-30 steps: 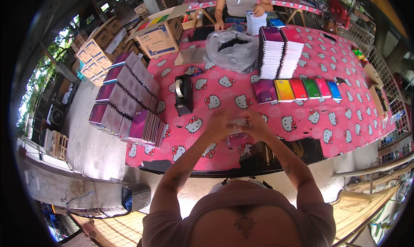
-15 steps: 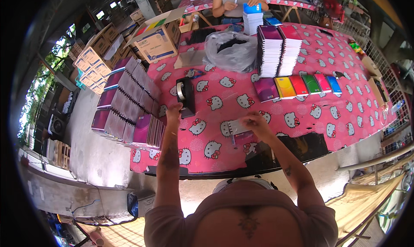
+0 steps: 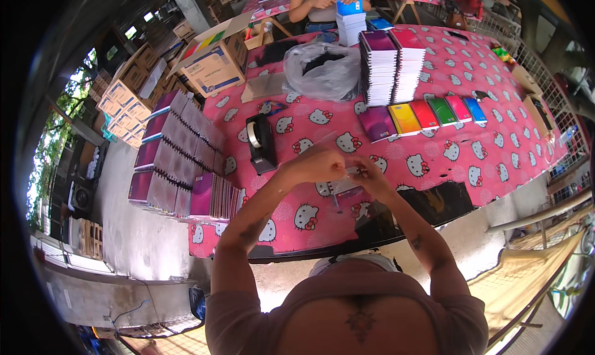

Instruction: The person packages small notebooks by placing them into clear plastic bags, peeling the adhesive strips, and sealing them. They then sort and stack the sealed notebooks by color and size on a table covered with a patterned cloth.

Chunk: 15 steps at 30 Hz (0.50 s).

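My left hand [image 3: 323,164] is closed above the pink tablecloth, its fingertips beside my right hand. What it pinches, if anything, is too small to tell. My right hand [image 3: 370,175] has its fingers bent closed at the upper right end of a small notebook [image 3: 344,189], which looks covered in clear plastic, with pale and purple parts. The hands and glare partly hide it. To the left stands a black tape dispenser [image 3: 261,145] with a roll of tape, apart from both hands.
Stacked purple spiral notebooks [image 3: 176,153] line the left side. Farther off are an open cardboard box [image 3: 214,66], a clear plastic bag [image 3: 322,73] and tall notebook stacks [image 3: 378,70]. Colourful notebooks [image 3: 424,116] lie in a row at right. Across the table a person [image 3: 325,8] handles blue notebooks.
My left hand has left the tape dispenser and moved right, up to my right hand. My right hand stays by the small notebook. The whole view has shifted slightly.
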Motion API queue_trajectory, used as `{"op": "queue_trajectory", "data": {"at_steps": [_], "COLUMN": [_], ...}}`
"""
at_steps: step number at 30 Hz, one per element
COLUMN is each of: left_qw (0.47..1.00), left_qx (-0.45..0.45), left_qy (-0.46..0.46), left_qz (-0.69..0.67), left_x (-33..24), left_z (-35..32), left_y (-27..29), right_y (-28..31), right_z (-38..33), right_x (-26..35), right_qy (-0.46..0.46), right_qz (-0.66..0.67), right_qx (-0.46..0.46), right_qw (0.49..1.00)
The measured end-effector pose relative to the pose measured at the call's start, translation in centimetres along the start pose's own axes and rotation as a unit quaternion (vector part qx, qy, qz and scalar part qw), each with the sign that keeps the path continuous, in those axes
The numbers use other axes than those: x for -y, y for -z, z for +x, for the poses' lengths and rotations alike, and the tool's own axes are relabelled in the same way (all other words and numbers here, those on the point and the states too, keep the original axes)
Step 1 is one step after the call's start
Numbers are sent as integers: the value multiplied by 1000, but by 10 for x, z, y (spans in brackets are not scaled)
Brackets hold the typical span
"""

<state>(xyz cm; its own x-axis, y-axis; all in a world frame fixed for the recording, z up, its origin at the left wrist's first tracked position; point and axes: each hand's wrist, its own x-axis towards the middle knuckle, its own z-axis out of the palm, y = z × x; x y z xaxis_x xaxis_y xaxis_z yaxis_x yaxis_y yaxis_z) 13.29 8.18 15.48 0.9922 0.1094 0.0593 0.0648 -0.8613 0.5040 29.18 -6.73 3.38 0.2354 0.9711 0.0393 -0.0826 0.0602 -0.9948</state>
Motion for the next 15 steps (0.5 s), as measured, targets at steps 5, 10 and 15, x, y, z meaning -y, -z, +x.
{"op": "queue_trajectory", "data": {"at_steps": [5,10,15], "left_qw": [989,808,787], "left_qx": [128,133,-479], "left_qy": [-1,192,234], "left_qz": [69,-541,-309], "left_x": [66,119,46], "left_z": [45,-1,-80], "left_y": [-17,-114,-131], "right_y": [4,-2,-6], "right_z": [-2,-15,-29], "right_x": [12,7,-43], "right_qy": [-16,3,42], "right_qz": [15,88,-35], "right_qx": [39,-3,-5], "right_qw": [999,996,998]}}
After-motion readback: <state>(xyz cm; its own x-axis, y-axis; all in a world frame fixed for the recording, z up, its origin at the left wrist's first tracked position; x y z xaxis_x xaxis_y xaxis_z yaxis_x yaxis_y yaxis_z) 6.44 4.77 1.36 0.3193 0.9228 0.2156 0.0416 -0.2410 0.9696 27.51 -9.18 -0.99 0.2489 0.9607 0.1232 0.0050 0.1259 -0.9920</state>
